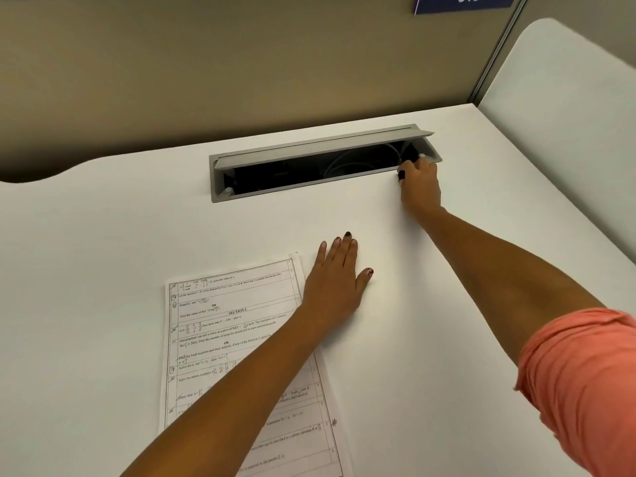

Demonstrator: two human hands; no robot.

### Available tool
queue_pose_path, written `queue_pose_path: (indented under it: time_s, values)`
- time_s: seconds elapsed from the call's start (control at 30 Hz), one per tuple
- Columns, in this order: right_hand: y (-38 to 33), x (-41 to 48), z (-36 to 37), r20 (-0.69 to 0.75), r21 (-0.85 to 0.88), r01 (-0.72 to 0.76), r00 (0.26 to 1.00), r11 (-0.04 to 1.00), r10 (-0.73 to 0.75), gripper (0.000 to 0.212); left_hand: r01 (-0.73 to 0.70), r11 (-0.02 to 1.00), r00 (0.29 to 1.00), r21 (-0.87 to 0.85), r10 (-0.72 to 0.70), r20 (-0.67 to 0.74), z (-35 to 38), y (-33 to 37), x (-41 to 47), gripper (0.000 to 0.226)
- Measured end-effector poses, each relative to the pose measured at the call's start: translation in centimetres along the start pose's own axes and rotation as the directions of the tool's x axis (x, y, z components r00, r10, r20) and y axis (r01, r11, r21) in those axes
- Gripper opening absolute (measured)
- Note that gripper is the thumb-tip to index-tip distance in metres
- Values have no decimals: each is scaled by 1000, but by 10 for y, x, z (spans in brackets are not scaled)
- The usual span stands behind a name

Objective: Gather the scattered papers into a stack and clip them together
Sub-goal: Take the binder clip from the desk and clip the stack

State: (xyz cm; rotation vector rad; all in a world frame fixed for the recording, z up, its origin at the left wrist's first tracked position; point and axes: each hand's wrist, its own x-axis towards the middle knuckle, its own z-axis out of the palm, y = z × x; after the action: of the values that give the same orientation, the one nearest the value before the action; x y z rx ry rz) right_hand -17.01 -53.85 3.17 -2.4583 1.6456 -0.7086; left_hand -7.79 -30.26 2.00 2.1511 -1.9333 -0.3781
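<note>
White desk (103,253), entry one. What lies on it?
— Papers (223,321): printed sheets with ruled margins, lying in one stack left of centre at the near side. An offset top edge shows more than one sheet.

Hands?
— Left hand (335,280): palm down, four fingers straight and pressed together, thumb spread aside. The fingers rest on the bare desk just beside the stack's top right corner, and the forearm crosses the sheets.
— Right hand (420,187): reached to the far side, fingers curled at the front rim of the cable tray (216,187). Whether they pinch anything cannot be told.

Fittings?
— Tray recessed, grey lid (309,146) raised, pale cables (344,160) inside. Coral sleeve (585,373) on the right arm.
</note>
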Motion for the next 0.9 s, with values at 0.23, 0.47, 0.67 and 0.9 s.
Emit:
queue_pose_path:
  time_s: [0.23, 0.47, 0.67, 0.9]
  values:
    - [-40, -42, -33, -66, 463, -130, 981, 877, 180, 23, -20, 884, 952, -468, -125, -278, -35, 5, -12, 29]
    - [-96, -137, -81, 146, 764, -254, 964, 593, 224, 18, 41, 606, 830, -794, -464, -310, -77, 16, -54, 17]
    - [-137, -199, -109, 143, 787, -223, 973, 575, 182, 15, 57, 405, 834, -913, -521, -179, -102, 18, -114, 10]
    - [-166, -239, -130, 139, 784, -188, 982, 592, 127, 14, 14, 411, 813, -912, -535, -228, -112, 19, -167, 9]
